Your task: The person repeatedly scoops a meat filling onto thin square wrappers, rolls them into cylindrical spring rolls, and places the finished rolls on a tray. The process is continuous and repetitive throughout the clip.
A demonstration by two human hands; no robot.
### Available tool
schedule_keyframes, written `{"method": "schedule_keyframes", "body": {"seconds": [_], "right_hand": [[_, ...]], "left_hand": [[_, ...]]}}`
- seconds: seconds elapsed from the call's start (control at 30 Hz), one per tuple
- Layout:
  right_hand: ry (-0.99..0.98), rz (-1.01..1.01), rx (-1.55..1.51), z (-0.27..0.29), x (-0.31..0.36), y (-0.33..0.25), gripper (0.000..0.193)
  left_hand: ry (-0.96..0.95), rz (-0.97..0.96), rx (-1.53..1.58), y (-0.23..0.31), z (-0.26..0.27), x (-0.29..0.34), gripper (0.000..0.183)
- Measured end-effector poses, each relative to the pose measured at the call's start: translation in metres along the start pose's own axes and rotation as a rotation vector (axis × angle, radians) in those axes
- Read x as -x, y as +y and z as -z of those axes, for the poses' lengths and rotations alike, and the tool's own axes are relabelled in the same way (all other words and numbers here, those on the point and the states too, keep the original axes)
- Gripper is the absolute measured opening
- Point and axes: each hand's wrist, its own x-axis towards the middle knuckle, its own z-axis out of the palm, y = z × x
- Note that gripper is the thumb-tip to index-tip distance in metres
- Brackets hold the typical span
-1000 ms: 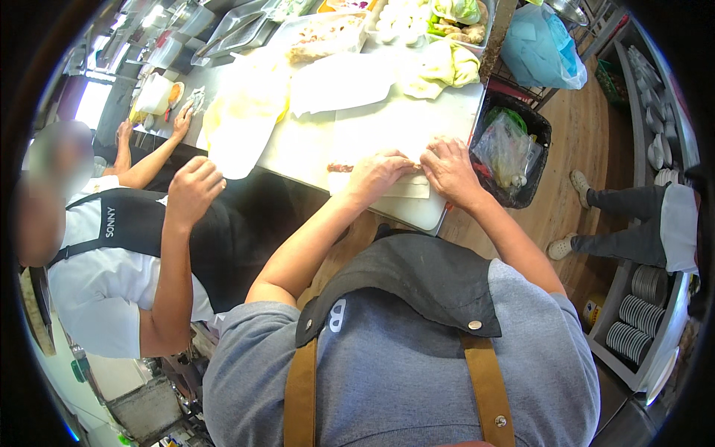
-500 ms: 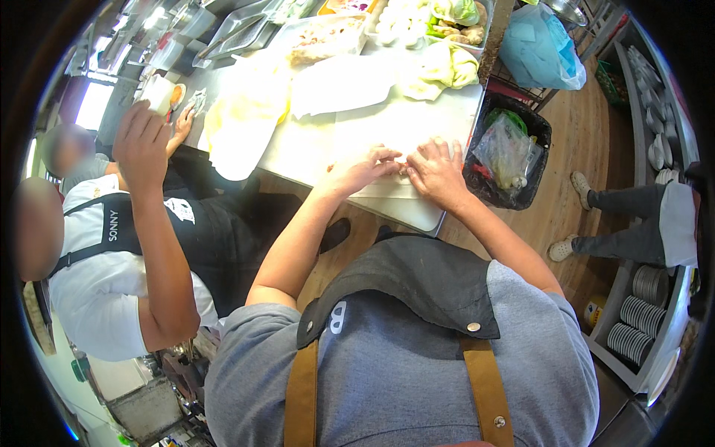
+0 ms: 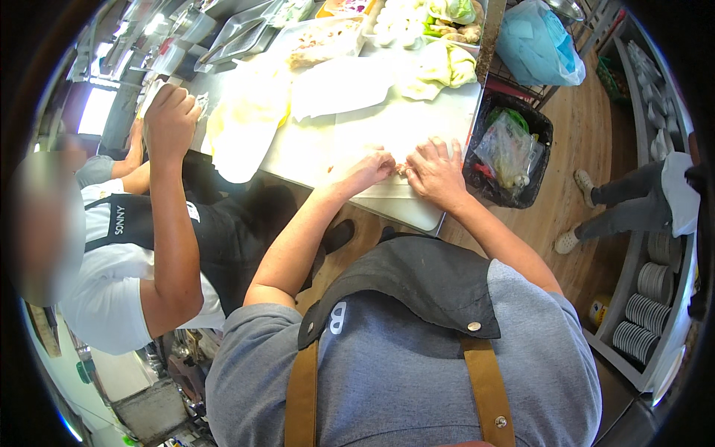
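Leftmost, a co-worker's raised fist (image 3: 170, 119) hangs over the far-left part of the white worktable (image 3: 436, 119); pale plastic sheets (image 3: 246, 123) lie on the table just right of it. Next, person's left hand (image 3: 370, 168) at the table's near edge, fingers curled down, pinching a small reddish food piece (image 3: 401, 169); exact grip partly hidden. Right hand (image 3: 434, 173) touches that piece from the other side, fingers spread flat, pressing on the white cutting board (image 3: 387, 190). Piece looks light, soft, likely slippery; best held by fingertip pinch at its ends. Right of the table: black bin (image 3: 488, 182) with clear bags, blue bag (image 3: 536, 41) beyond, stacked plates (image 3: 646, 316) on far-right shelves.
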Motion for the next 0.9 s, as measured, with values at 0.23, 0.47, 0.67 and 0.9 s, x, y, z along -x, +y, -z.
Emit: {"method": "schedule_keyframes", "body": {"seconds": [0.23,0.47,0.67,0.9], "right_hand": [[0.029,0.010,0.015,0.002,-0.002,-0.001,0.027],[0.029,0.003,0.013,0.002,0.005,0.005,0.026],[0.032,-0.004,0.015,0.002,0.006,0.006,0.026],[0.040,-0.007,0.020,0.003,0.005,0.012,0.027]], "left_hand": [[-0.113,0.394,0.705,-0.023,0.023,0.007,0.027],[-0.098,0.361,0.607,-0.020,0.035,0.012,0.024],[-0.034,0.115,0.360,-0.012,0.030,0.009,0.020],[-0.004,0.500,0.551,-0.015,0.040,-0.011,0.021]]}}
